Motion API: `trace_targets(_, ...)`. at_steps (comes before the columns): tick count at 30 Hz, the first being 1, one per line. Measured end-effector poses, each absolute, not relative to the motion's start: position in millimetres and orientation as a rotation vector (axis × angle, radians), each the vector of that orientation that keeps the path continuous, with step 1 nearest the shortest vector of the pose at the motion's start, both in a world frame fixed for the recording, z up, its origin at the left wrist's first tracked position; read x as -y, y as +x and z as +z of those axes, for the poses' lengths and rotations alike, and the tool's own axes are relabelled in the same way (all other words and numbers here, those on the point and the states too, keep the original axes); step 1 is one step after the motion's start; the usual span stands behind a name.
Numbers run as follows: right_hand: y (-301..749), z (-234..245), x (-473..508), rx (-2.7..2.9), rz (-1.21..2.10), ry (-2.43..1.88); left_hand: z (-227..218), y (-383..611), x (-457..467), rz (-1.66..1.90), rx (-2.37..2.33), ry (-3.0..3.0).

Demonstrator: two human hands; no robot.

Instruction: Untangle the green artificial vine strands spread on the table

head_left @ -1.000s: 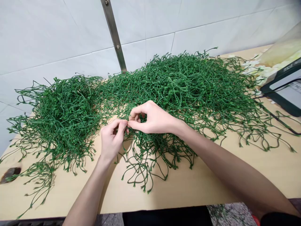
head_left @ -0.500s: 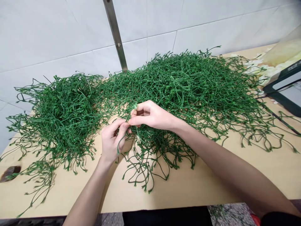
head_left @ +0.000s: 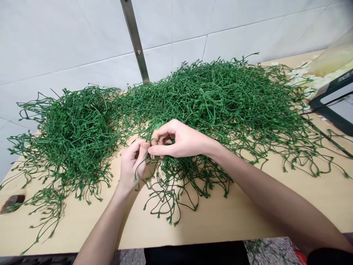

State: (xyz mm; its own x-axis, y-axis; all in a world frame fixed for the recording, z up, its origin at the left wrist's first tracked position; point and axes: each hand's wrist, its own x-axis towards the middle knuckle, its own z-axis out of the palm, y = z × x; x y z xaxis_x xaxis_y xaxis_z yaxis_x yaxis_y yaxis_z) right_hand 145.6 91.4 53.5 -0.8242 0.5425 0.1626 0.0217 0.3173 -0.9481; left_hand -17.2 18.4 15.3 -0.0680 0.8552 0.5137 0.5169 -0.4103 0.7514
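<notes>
Green artificial stems (head_left: 220, 99), thin and wavy with small forked tips, lie in a tangled heap across the table. My left hand (head_left: 131, 163) is closed, pinching a green stem (head_left: 136, 172) between thumb and fingers; one end of it hangs down over the thumb. Close against its fingertips, my right hand (head_left: 182, 141) is closed too, thumb and fingers pinched on the same stem. The exact grip point is hidden behind the fingers. Below the right hand, a looser bunch of stems (head_left: 173, 198) spreads toward the table's front edge.
A denser pile of stems (head_left: 77, 136) covers the left of the wooden table (head_left: 209, 228). White flowers (head_left: 306, 82) and a dark-framed object (head_left: 333, 103) stand at the right. Behind are a tiled wall (head_left: 68, 33) and a metal post (head_left: 135, 38). A dark hole (head_left: 12, 203) shows at left.
My right hand has shifted slightly down, its thumb now at the left thumb tip. The pale green bit near its index finger no longer shows. My left hand has barely moved.
</notes>
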Motion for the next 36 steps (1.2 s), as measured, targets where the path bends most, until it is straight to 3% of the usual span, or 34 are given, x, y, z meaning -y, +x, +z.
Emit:
trace_targets(12,144.7,52.2,-93.7,2.155,1.28,-0.528,19.3,-16.7,-16.0,1.424,-1.538,1.93)
trace_targets(27,139.3,44.1,-91.9,2.046,1.425,-0.5,18.7,-21.2,-16.9,1.317,-1.389,1.786)
trace_targets(36,136.9,42.8,-92.0,2.016,1.202,-0.632,23.8,-16.9,-16.5,1.312,-1.4,1.718)
